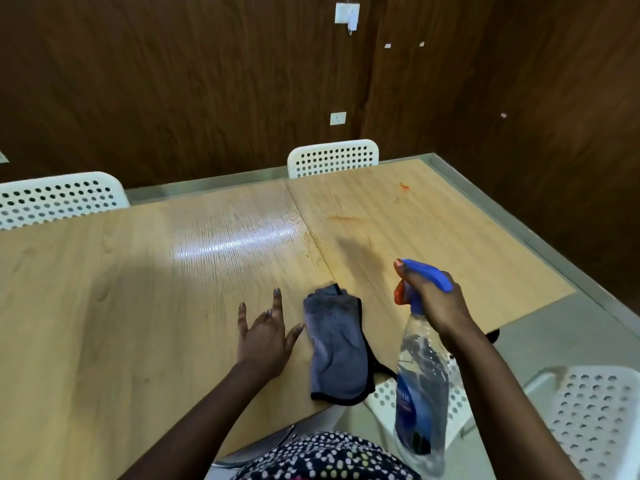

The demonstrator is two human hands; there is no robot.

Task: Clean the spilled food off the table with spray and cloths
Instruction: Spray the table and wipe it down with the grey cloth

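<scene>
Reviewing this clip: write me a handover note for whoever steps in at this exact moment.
Right hand grips the spray bottle by its neck, raised over the near table edge, nozzle toward the spill.
Left hand open, fingers spread on the table, beside the grey cloth.
Grey cloth lies crumpled at the near edge, unheld.
Done: bottle picked up.
Left: orange smears and crumbs remain; spray, then wipe.

Dark wood-panel walls [173, 81] — white perforated chairs [332, 157] round light wooden table [104, 271].
</scene>
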